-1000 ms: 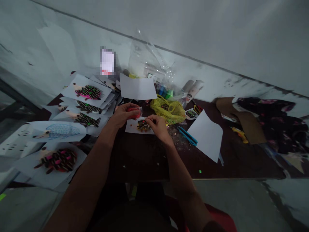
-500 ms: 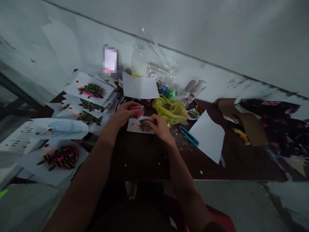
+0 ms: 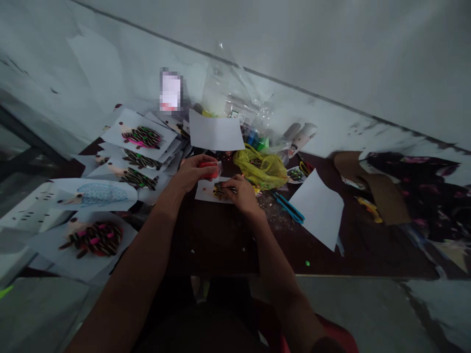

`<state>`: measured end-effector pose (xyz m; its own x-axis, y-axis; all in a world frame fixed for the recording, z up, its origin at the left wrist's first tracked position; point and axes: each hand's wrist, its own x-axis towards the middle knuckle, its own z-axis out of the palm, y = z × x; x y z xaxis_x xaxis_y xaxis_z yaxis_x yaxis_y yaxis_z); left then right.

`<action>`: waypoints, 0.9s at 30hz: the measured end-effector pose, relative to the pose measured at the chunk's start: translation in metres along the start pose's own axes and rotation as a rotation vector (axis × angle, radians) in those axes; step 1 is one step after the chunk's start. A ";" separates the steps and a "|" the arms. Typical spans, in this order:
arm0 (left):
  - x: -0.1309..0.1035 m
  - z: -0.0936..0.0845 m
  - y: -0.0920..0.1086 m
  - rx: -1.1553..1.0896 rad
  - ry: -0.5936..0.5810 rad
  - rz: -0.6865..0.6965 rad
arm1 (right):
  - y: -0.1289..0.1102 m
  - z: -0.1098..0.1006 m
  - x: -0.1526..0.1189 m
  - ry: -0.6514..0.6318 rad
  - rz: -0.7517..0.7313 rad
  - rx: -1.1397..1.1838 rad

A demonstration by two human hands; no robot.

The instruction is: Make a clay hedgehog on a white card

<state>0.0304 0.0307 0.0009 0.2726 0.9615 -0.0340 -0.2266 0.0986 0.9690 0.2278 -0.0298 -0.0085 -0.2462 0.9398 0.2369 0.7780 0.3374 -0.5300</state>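
My left hand (image 3: 190,172) is closed around a small red lump in clear plastic (image 3: 210,170), held just above the table. A white paper sheet (image 3: 206,197) lies below it, carrying a small hedgehog figure (image 3: 219,190) with dark striped spines and a yellowish lower edge. On the right part of that figure rest the bent fingertips of my right hand (image 3: 243,193). They look pinched together, but whatever lies between them is hidden. A yellow plastic bag (image 3: 261,169) with dark striped pieces sits just beyond my right hand.
Blue-handled scissors (image 3: 289,207) and a blank sheet (image 3: 318,208) lie at the right. Finished-looking hedgehog pictures (image 3: 142,137) are piled at the left. Another blank sheet (image 3: 216,131) stands at the back, near a clear bag (image 3: 235,93). Cardboard (image 3: 390,196) and dark patterned cloth (image 3: 430,181) lie far right.
My right fingertips have lowered slightly and press flatter onto the hedgehog figure. My left hand keeps its hold on the red lump. The whole view has shifted a little.
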 end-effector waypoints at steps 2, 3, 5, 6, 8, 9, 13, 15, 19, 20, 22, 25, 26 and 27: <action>0.000 0.000 0.000 0.005 -0.002 0.005 | 0.000 0.001 0.000 -0.013 0.001 -0.012; 0.000 0.000 0.000 0.005 -0.002 0.007 | 0.000 0.001 0.000 -0.022 0.002 -0.015; 0.000 0.000 0.000 0.001 -0.001 0.011 | 0.000 0.002 0.000 -0.036 0.006 -0.020; 0.000 0.000 0.000 0.000 -0.002 0.013 | 0.000 0.002 0.000 -0.039 0.007 -0.025; 0.001 -0.001 -0.001 -0.003 -0.009 0.016 | 0.000 0.001 0.000 -0.042 0.007 -0.038; 0.001 -0.001 -0.001 -0.007 -0.012 0.017 | -0.001 0.001 0.001 -0.045 0.008 -0.045; 0.001 -0.002 -0.002 -0.019 -0.016 0.021 | -0.005 0.000 0.001 -0.073 0.024 -0.067; 0.002 -0.002 -0.002 -0.021 -0.015 0.020 | -0.007 -0.001 0.001 -0.088 0.033 -0.081; 0.001 -0.001 -0.001 -0.011 -0.012 0.013 | -0.010 -0.003 0.000 -0.111 0.025 -0.127; 0.001 -0.001 -0.001 -0.010 -0.006 0.012 | -0.010 -0.003 0.000 -0.111 0.021 -0.138; 0.001 0.000 -0.001 -0.015 0.005 0.009 | -0.010 -0.004 0.000 -0.106 0.022 -0.153; 0.001 0.000 0.000 -0.026 0.009 0.000 | -0.008 -0.003 -0.001 -0.099 0.032 -0.148; 0.000 0.000 0.001 -0.025 0.008 -0.002 | -0.007 -0.003 -0.001 -0.094 0.032 -0.139; 0.000 0.000 0.001 -0.019 0.006 -0.002 | -0.006 -0.003 -0.001 -0.083 0.030 -0.125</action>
<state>0.0305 0.0308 0.0020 0.2678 0.9628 -0.0374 -0.2438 0.1052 0.9641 0.2248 -0.0333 -0.0031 -0.2644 0.9524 0.1515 0.8504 0.3043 -0.4292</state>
